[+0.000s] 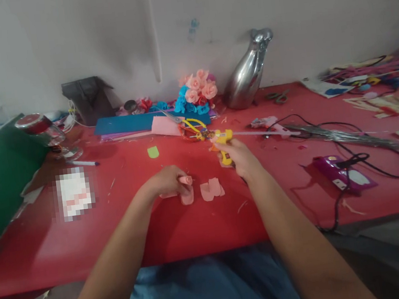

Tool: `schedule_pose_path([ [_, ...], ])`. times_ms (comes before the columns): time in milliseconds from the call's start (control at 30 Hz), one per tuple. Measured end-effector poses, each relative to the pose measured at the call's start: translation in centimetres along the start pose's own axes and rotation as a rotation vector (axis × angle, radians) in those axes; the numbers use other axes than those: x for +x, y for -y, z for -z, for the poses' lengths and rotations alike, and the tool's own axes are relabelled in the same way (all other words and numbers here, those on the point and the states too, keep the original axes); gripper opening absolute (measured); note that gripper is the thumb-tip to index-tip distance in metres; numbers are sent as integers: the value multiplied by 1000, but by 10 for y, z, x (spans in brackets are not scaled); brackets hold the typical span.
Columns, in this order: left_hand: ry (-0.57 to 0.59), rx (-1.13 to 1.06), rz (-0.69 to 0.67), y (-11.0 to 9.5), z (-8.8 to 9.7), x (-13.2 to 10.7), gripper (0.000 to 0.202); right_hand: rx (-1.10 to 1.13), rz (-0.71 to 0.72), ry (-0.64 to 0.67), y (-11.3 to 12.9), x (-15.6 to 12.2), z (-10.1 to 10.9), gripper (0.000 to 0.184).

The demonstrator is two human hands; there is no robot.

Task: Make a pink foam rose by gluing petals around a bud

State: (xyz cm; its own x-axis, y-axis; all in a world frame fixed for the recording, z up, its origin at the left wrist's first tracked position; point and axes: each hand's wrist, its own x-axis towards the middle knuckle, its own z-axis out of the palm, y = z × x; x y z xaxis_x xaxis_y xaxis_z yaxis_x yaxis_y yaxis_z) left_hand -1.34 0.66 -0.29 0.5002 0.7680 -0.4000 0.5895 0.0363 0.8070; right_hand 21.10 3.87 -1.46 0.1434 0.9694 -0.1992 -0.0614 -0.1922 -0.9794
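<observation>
My left hand (pixel 169 181) rests on the red table (pixel 201 226), fingers closed round a small pink paper petal (pixel 186 196). Two more pink petal pieces (pixel 211 189) lie just to its right. My right hand (pixel 241 158) is closed round the handle of a yellow glue gun (pixel 223 139), whose nozzle points left. The gun sits a little beyond the petals.
Yellow-handled scissors (pixel 191 124) and sheets of blue and pink paper (pixel 135 123) lie behind the gun. A paper flower bouquet (pixel 196 94) and a silver vase (pixel 248 72) stand at the wall. A bundle of wires (pixel 338 134), black cable and a purple device (pixel 343 176) lie right.
</observation>
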Motion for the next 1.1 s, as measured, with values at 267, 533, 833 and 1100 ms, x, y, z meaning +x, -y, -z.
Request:
schedule_pose_path([
  [267,-124,-3,-208,10,-6,6,8,14,-7,15,-1,0,0,28],
  [533,-113,219,-281,5,-9,4,20,-39,-19,-15,-5,6,3,23],
  [833,-328,-241,-235,4,-6,12,9,-818,285,-252,-11,16,24,18],
  [1100,-358,-557,-292,-9,-10,13,24,-475,422,155,27,-23,-7,20],
])
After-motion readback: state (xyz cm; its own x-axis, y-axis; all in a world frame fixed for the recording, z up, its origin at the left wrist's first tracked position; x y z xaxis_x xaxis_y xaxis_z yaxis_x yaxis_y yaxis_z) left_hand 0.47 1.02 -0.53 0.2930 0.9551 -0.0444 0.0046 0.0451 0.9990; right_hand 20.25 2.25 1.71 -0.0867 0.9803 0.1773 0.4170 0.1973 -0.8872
